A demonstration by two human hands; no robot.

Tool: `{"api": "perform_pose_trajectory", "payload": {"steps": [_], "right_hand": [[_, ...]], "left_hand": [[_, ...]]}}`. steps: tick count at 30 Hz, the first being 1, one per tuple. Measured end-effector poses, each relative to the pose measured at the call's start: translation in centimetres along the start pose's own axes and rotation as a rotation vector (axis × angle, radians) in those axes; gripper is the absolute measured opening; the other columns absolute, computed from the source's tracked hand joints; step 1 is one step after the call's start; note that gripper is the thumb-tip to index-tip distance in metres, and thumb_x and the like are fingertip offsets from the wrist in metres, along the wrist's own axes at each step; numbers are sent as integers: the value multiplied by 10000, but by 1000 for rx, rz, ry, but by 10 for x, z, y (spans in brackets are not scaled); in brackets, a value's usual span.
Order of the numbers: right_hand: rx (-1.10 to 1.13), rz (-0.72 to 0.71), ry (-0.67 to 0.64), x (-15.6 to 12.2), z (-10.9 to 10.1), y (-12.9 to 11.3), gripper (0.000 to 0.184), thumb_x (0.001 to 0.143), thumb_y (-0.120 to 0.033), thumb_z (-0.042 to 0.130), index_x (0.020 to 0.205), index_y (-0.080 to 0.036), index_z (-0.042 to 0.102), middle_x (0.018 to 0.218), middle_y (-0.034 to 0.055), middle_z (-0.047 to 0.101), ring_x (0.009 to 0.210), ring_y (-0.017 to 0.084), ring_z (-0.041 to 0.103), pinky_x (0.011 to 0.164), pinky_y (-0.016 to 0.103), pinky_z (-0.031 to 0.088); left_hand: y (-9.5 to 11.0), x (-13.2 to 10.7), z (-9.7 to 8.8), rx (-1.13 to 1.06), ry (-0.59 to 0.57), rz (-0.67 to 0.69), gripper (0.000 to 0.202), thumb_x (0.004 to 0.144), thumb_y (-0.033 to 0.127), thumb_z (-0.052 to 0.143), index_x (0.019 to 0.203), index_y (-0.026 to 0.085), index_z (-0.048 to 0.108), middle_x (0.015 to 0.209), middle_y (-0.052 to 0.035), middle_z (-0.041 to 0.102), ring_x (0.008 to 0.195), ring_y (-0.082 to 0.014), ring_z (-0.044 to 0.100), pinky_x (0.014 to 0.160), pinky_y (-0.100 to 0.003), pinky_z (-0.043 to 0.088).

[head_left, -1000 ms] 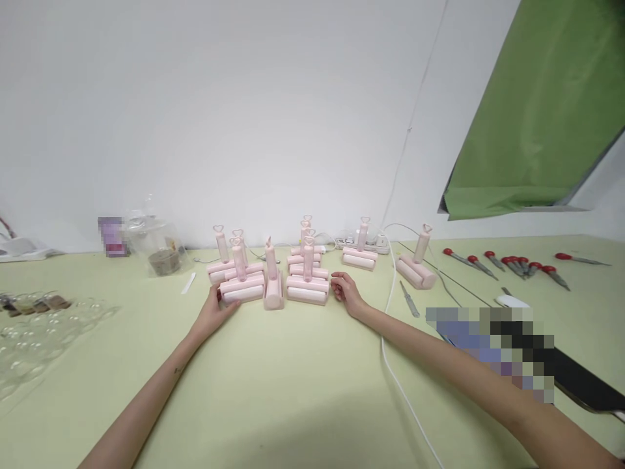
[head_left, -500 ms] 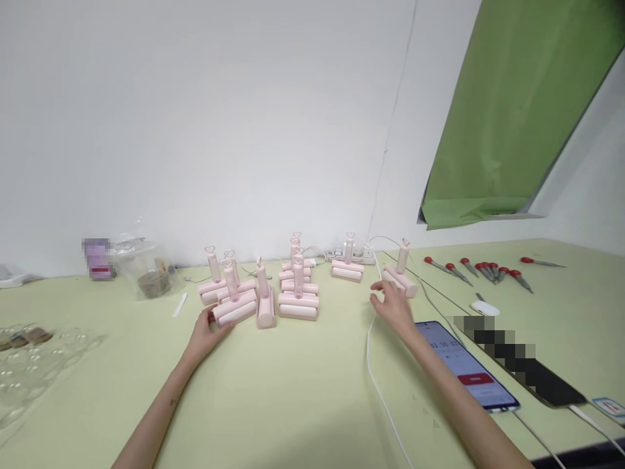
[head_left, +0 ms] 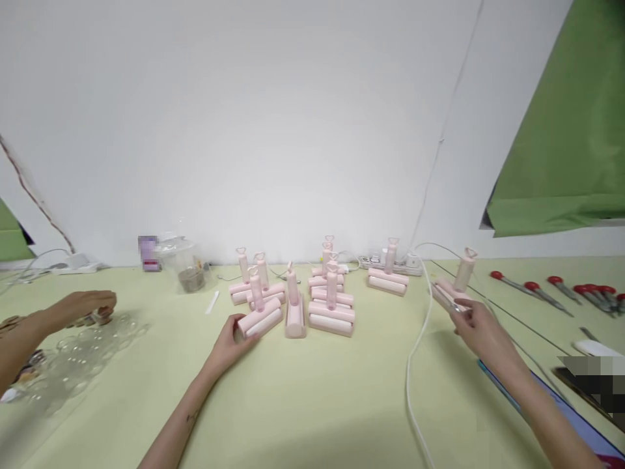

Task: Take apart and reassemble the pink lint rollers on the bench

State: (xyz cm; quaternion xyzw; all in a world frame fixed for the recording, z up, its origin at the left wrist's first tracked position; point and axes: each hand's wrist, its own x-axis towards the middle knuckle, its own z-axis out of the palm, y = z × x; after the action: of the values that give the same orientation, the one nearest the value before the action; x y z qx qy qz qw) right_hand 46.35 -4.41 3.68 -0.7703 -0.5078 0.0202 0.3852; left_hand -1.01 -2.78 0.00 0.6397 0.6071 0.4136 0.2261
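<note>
Fingers of a left hand (head_left: 230, 346) clasp one end of a pink roller (head_left: 262, 318), thumb along its front, on a pale green table (head_left: 342, 404). The roller's handle points upward. Just right of those fingertips, a second roller (head_left: 295, 316) stands end-on, and past it a row of matching rollers (head_left: 332, 312) runs back toward the wall (head_left: 312, 130). A right hand (head_left: 481, 327), well apart, bends its fingers before another roller (head_left: 461, 277); a slim, pale object (head_left: 454, 307) shows at the tips, too small to name, and whether they grip it cannot be told. A white cable (head_left: 414, 378) lies left of these fingers, red-handled tools (head_left: 593, 293) to their right, a phone (head_left: 581, 420) under the forearm. Far left of the left fingers, a co-worker's hand (head_left: 88, 305) reaches over a clear plastic tray (head_left: 73, 365).
</note>
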Motion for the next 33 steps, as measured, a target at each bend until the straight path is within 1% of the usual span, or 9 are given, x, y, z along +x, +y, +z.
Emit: {"api": "perform_pose_trajectory", "payload": {"steps": [4,7,10,13,17,20,23,28,33], "right_hand": [[382,-56,-168,-29,3,-36,255,754,-398,387,937,-230,445,680,2,486,493,142,476,388,242,372],[655,-81,-509,-66,16,-70,261,730,-461,503,836,-233,431,613,-32,457,450,100,374,365,198,279],[773,-193,-914,-99,26,-90,257,811,-477,436,879,-235,386,621,-49,447,489,98,396,430,203,338],[821,-312,-1110,-116,28,-94,236,839,-445,437,914,-227,385,706,-42,415,608,97,419,582,231,377],[739,-372,-1007,-120,26,-96,231,881,-425,377,962,-226,462,711,-41,349,619,95,326,590,218,304],[767,-323,-907,-124,29,-98,310,901,-444,302,873,-207,500,625,-51,304,559,97,292,532,218,264],[748,-332,-894,-131,30,-99,318,895,-448,315,827,-205,509,610,-46,309,540,102,291,517,227,255],[624,-401,-884,-134,24,-98,299,896,-432,309,807,-217,496,696,-8,417,620,130,373,580,249,306],[574,-449,-849,-132,16,-100,294,893,-389,308,736,-208,478,697,5,447,636,139,415,578,249,333]], "left_hand": [[12,3,-9,53,38,23,571,606,465,629,1077,193,455,1166,-113,512,1107,-294,459,920,-447,364],[36,24,-15,34,131,134,589,617,516,588,1099,207,451,1183,-99,508,1126,-276,442,949,-433,334],[61,48,-19,-3,-113,161,440,618,563,548,874,205,563,892,-49,627,870,-245,580,736,-350,470],[77,52,-19,227,-264,176,385,577,587,559,506,210,519,527,-1,565,577,-210,558,521,-290,446],[87,21,-5,215,-123,238,401,633,593,470,490,222,519,527,-15,589,534,-199,539,501,-283,423],[97,-12,14,116,-197,299,325,733,509,390,585,243,501,441,21,497,421,-166,465,448,-262,382],[106,-34,32,299,-320,441,181,718,334,420,558,249,424,464,26,471,434,-160,455,450,-246,312],[110,-44,44,388,-446,429,237,751,245,359,539,228,256,462,46,376,432,-135,404,454,-230,252],[116,-49,44,392,-446,413,227,759,208,363,556,219,261,468,61,348,447,-114,390,447,-214,237]]}}
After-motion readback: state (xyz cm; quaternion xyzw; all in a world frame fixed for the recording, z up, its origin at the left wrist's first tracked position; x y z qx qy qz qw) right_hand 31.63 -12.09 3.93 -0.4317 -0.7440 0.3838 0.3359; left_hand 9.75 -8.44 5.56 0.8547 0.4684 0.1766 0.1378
